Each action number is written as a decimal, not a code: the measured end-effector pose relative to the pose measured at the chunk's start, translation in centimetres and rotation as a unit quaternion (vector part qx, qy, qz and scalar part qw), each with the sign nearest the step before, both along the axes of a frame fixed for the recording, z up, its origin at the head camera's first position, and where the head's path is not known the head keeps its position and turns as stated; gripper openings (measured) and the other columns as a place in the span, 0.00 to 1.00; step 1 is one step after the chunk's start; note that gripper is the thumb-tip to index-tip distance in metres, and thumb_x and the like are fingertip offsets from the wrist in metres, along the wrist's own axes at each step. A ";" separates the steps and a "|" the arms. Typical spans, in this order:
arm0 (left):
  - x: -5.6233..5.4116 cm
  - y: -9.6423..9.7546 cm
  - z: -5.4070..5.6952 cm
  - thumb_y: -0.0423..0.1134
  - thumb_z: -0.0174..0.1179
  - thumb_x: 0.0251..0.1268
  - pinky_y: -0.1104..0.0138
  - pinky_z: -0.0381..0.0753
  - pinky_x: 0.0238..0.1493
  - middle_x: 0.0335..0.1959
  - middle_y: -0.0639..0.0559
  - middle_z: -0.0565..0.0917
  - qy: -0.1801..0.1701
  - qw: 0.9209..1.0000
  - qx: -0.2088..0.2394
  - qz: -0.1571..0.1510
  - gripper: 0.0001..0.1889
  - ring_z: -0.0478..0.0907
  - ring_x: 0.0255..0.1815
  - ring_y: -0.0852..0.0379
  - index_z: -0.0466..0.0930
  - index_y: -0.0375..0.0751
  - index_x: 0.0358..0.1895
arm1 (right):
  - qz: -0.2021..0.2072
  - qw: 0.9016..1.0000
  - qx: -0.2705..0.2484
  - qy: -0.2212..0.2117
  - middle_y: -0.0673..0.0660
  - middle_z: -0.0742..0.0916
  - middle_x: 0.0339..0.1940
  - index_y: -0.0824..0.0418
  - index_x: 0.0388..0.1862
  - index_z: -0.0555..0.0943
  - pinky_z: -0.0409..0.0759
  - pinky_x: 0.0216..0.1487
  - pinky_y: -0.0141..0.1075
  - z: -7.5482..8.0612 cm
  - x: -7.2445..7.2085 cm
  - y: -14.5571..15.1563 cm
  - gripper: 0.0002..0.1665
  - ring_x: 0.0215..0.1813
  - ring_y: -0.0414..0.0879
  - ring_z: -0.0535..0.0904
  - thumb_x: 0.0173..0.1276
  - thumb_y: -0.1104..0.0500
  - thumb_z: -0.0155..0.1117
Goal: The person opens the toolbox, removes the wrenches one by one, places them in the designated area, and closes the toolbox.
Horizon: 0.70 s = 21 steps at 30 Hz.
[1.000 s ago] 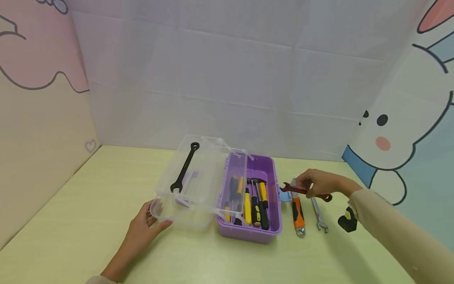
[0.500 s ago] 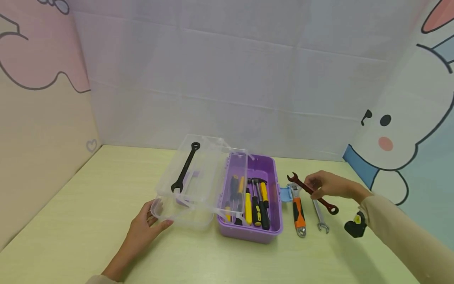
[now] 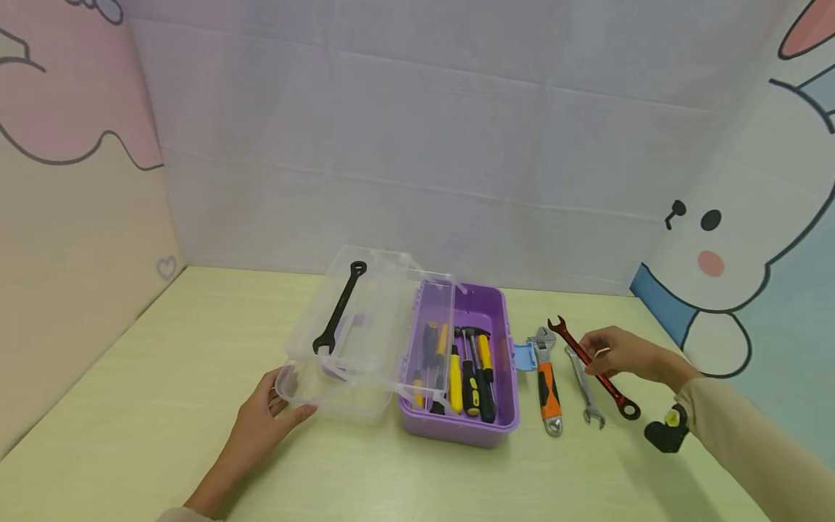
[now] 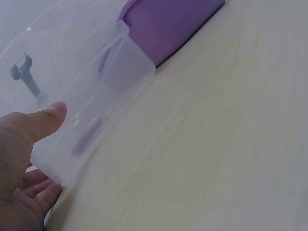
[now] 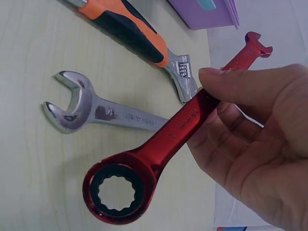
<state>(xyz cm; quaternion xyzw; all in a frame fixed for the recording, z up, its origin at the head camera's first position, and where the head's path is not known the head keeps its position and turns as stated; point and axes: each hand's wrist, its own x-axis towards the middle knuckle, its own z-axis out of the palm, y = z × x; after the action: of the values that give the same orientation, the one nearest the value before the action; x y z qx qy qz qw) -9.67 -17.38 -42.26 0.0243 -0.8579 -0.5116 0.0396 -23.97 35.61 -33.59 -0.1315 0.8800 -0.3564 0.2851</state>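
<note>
My right hand pinches a red combination wrench by its shank, thumb on top and fingers beneath. Its ring end points down toward the front right in the head view. Below it lies a silver wrench on the table, partly covered by the red one. To its left is an adjustable wrench with an orange and black handle. My left hand grips the left end of a clear toolbox lid, with the thumb on its side and fingers around the corner. A black wrench rests in the clear plastic.
The purple toolbox stands mid-table, holding yellow and black screwdrivers and a hammer. A clear tray overhangs its left half. A blue latch sticks out on its right side. A white sheet hangs behind the table.
My right hand has moved right with the red wrench, turning it from nearly level to slanting, from over the adjustable wrench to over the silver one. The left hand stays on the lid.
</note>
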 end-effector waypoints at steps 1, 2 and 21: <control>0.0 0.0 0.0 0.42 0.68 0.57 0.56 0.78 0.59 0.65 0.27 0.66 0.001 1.000 0.000 0.000 0.40 0.70 0.63 0.31 0.55 0.31 0.68 | -0.005 1.000 0.003 0.000 0.58 0.78 0.38 0.73 0.43 0.71 0.85 0.41 0.41 -0.1 0.1 0.2 0.16 0.41 0.48 0.79 0.61 0.66 0.65; 0.0 0.0 0.0 0.42 0.68 0.57 0.56 0.78 0.59 0.65 0.27 0.66 0.003 1.000 -0.001 0.000 0.40 0.70 0.63 0.31 0.55 0.31 0.68 | -0.011 1.000 0.006 0.002 0.58 0.79 0.38 0.73 0.43 0.72 0.86 0.41 0.41 -0.3 0.2 0.4 0.16 0.41 0.48 0.80 0.61 0.65 0.65; -0.1 0.0 -0.2 0.43 0.68 0.57 0.58 0.78 0.60 0.65 0.29 0.67 -0.015 1.000 0.002 0.008 0.41 0.70 0.64 0.33 0.56 0.33 0.68 | -0.133 0.990 0.043 -0.012 0.52 0.79 0.31 0.77 0.45 0.73 0.85 0.38 0.35 -2.0 0.9 3.7 0.17 0.34 0.42 0.76 0.62 0.66 0.63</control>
<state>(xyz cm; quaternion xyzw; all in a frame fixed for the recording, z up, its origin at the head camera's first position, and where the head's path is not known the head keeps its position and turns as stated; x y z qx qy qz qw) -9.74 -17.39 -42.51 0.0393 -0.8574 -0.5123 0.0311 -23.09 39.31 -35.58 0.0031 0.9008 -0.3541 0.2512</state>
